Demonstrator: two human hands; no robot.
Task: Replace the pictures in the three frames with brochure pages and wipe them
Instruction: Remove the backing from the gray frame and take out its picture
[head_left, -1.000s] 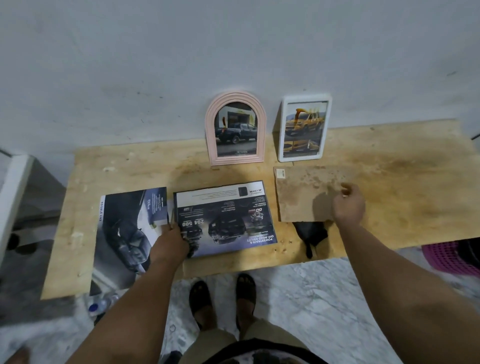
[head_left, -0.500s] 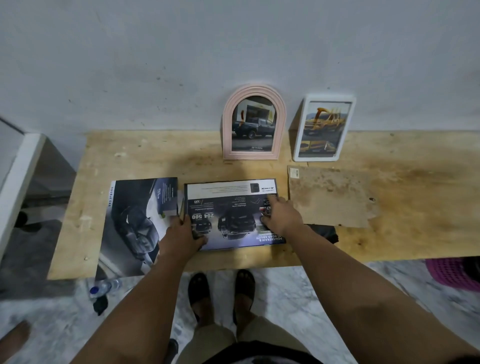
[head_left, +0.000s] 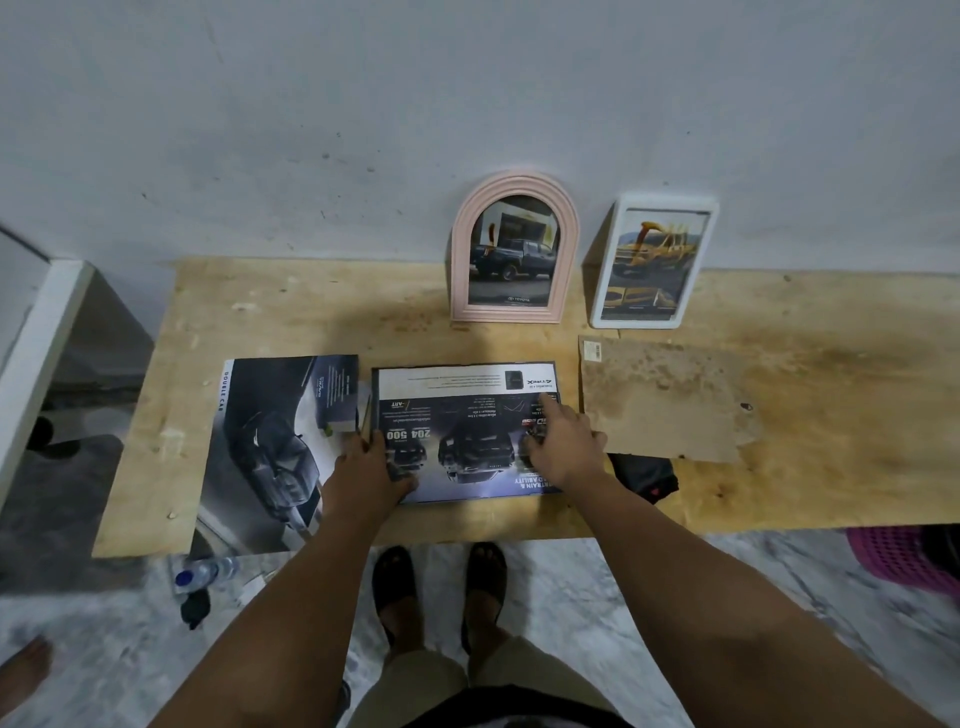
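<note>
A dark-edged rectangular frame lies flat on the wooden table with a dark car brochure page in it, printed side up. My left hand grips the frame's left edge. My right hand rests flat on the page's right side, index finger stretched out. A pink arched frame and a white rectangular frame lean against the wall, each showing a truck picture. The open brochure lies to the left. A brown backing board lies to the right.
A dark cloth sticks out from under the backing board at the table's front edge. A water bottle lies on the marble floor below the table's left end. A pink basket sits low at the right. White furniture stands left.
My right hand left the backing board, moved left onto the page in the flat frame, and now stretches its index finger along it. My left hand stays at the frame's left edge.
</note>
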